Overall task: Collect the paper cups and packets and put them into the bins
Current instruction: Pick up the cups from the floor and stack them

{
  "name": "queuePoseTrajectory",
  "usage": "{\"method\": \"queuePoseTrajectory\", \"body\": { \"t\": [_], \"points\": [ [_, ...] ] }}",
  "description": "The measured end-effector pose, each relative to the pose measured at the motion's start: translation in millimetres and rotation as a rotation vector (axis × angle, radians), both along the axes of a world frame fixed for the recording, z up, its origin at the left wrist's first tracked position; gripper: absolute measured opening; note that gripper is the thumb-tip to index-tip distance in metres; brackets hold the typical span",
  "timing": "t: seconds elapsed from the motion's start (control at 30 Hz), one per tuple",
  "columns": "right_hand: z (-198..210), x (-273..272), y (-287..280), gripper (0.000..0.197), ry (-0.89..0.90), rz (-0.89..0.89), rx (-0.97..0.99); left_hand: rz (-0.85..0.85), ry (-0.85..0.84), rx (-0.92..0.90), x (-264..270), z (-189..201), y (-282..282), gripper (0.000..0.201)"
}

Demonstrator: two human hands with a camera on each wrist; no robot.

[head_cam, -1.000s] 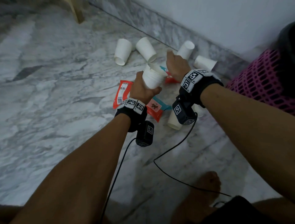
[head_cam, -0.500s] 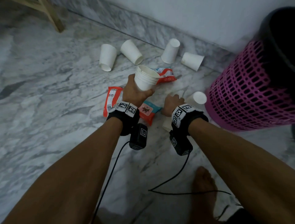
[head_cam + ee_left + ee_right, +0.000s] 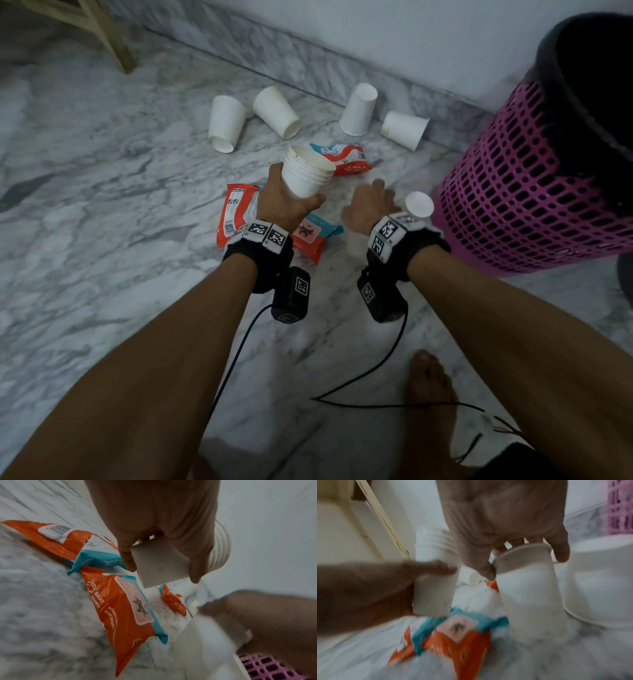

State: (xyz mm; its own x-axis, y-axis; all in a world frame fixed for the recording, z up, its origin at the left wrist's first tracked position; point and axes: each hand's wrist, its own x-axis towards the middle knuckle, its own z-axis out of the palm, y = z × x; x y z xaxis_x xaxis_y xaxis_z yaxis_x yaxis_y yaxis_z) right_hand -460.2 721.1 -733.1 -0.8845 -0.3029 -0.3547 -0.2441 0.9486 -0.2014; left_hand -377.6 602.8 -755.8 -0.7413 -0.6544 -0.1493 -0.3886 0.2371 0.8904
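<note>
My left hand (image 3: 286, 202) grips a nested stack of white paper cups (image 3: 306, 173), held tilted above the floor; the left wrist view shows its fingers wrapped round the stack's base (image 3: 161, 563). My right hand (image 3: 371, 207) is low beside the pink bin (image 3: 513, 205). In the right wrist view it (image 3: 523, 561) pinches the base of an upside-down paper cup (image 3: 530, 601). Another upside-down cup (image 3: 419, 204) stands against the bin. Three orange and teal wipes packets (image 3: 239, 209) (image 3: 310, 240) (image 3: 342, 159) lie under and beyond my hands.
Several loose cups (image 3: 226, 126) (image 3: 277, 116) (image 3: 358, 109) (image 3: 404, 130) lie or stand by the marble skirting. The bin has a black liner (image 3: 589, 85). A wooden leg (image 3: 113, 44) is at the far left. A bare foot (image 3: 428, 387) and a black cable (image 3: 376, 406) are on the floor.
My right hand drew back from the far cups by the wall to a cup near the pink bin and took hold of it. The left hand kept holding the stack.
</note>
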Motion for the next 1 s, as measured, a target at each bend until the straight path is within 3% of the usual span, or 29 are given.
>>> {"method": "queuePoseTrajectory", "body": {
  "t": [0.1,0.23,0.3,0.43,0.63,0.7,0.83,0.9,1.0],
  "points": [
    [38.0,-19.9,-16.0,0.034,0.191,-0.084,-0.267,0.017,0.009,0.008,0.9,0.0,-5.2,0.076],
    [85.4,-40.8,-33.3,0.029,0.382,-0.059,-0.584,0.001,-0.005,-0.008,-1.0,2.4,-8.4,0.076],
    [98.5,-43.4,-41.9,0.02,0.39,-0.018,-0.678,-0.017,-0.022,-0.023,-3.4,4.3,-7.0,0.075],
    [96.7,-34.9,-47.3,0.027,0.315,0.122,-0.709,-0.044,-0.012,-0.035,-9.5,7.2,-0.1,0.077],
    [50.2,-24.6,-42.8,0.044,-0.062,0.242,-0.575,-0.06,-0.002,-0.016,-16.5,8.3,6.9,0.076],
    [46.6,-32.2,-35.4,0.045,-0.03,0.255,-0.537,-0.064,-0.018,-0.026,-12.8,4.2,3.6,0.075],
    [42.3,-58.5,-10.5,0.03,0.232,0.275,-0.278,-0.037,-0.028,-0.027,-3.4,-2.2,-7.2,0.077],
    [32.6,-63.7,-2.1,0.037,0.212,0.378,-0.033,-0.032,-0.023,-0.028,-1.4,-2.2,-10.2,0.079],
    [11.1,-61.4,8.3,0.071,0.072,0.567,0.514,-0.031,-0.017,-0.03,-2.7,-1.2,-11.6,0.084]
  ]
}}
